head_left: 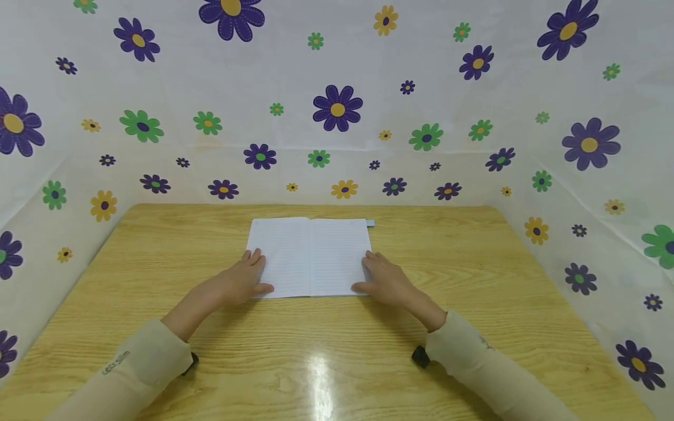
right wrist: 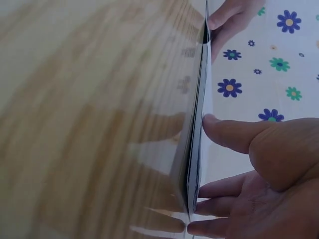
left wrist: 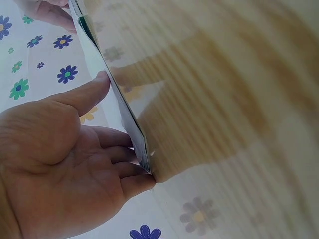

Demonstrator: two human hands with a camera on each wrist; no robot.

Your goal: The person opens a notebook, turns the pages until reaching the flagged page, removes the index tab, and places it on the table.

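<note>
An open notebook (head_left: 337, 257) with ruled white pages lies flat on the wooden table. My left hand (head_left: 243, 279) rests at its left edge, thumb on the lower left page and the other fingers spread along the side. At the opposite edge, my right hand (head_left: 387, 279) touches the right page in the same way, its thumb near the bottom corner. From the left wrist, the fingertips (left wrist: 137, 185) meet the notebook's edge (left wrist: 130, 117). Seen from the right wrist, the thumb (right wrist: 234, 133) presses on the page and the lower fingers reach the table beside the cover.
A small light-blue tab (head_left: 371, 223) sticks out at the notebook's upper right. The glossy wooden table (head_left: 326, 339) spreads around it. White flowered sheeting (head_left: 295, 70) borders the table at the back and both sides. Black wrist devices (head_left: 420, 356) show under the sleeves.
</note>
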